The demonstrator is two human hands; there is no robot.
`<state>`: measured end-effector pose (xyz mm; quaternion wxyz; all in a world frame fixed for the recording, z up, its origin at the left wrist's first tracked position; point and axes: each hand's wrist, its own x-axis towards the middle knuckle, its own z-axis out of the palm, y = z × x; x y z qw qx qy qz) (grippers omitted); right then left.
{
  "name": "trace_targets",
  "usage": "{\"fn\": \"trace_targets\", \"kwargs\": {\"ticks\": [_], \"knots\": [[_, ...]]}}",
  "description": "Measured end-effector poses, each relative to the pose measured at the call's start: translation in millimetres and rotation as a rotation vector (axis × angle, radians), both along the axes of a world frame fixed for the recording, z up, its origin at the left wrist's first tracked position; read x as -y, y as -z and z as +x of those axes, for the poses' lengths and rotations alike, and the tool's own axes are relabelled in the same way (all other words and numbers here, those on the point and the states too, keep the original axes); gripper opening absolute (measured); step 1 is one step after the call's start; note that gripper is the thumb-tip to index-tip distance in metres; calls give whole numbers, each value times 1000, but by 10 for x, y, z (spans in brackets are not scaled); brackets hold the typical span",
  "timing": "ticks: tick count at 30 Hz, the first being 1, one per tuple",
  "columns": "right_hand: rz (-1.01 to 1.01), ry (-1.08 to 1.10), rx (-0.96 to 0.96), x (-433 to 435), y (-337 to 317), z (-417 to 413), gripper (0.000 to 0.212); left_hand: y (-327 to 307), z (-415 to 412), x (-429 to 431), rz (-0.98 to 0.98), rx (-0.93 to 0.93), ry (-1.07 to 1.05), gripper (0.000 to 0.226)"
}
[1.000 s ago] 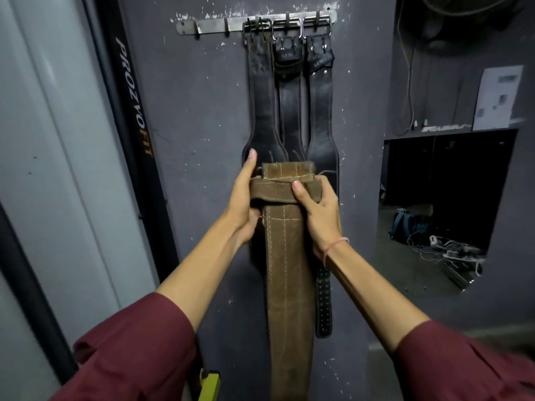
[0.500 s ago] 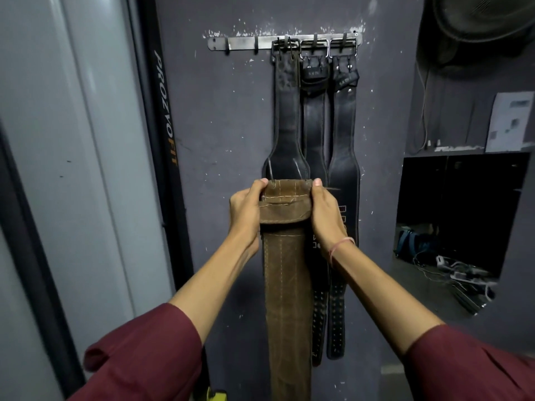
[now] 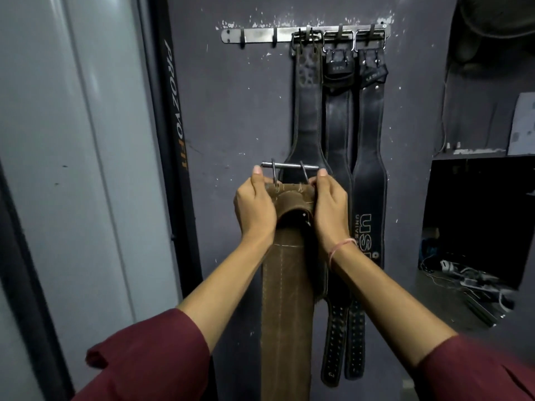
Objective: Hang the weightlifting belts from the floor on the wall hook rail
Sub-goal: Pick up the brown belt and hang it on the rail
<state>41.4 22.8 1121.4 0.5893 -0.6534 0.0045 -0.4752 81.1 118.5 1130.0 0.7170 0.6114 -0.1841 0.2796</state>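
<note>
I hold a brown suede weightlifting belt [image 3: 285,308] upright in front of a dark grey wall. My left hand [image 3: 254,209] grips the left side of its top end, and my right hand [image 3: 330,206] grips the right side. The belt's metal buckle [image 3: 289,167] with two prongs sticks up between my fingertips. High on the wall is a metal hook rail [image 3: 254,36]. Three black leather belts [image 3: 308,111] hang by their buckles from its right hooks. Two hooks at the rail's left end are bare. The brown belt's buckle is well below the rail.
A black upright post with "PROZVOFIT" lettering [image 3: 175,111] stands left of the wall, beside a pale grey panel [image 3: 72,169]. To the right is a dark opening [image 3: 477,221] with cables and gear on the floor behind it. A paper sheet [image 3: 522,125] is stuck above that opening.
My hands have shifted on the brown belt's top and its folded end has opened, exposing the metal buckle. The view has moved closer and rightward relative to the rail.
</note>
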Motion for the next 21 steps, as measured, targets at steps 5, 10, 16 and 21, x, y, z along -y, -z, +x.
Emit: {"fn": "trace_targets", "kwargs": {"ticks": [5, 10, 16, 21], "knots": [[-140, -97, 72, 144, -1, 361, 34, -109, 402, 174, -99, 3, -9, 50], [-159, -5, 157, 340, -348, 988, 36, -456, 1022, 341, -50, 14, 24, 48], [-217, 58, 291, 593, -1289, 1677, 31, -1271, 1602, 607, -29, 273, -204, 52], [-245, 78, 363, 816, -2150, 2138, 26, -2071, 1989, 781, 41, 422, -379, 57]]}}
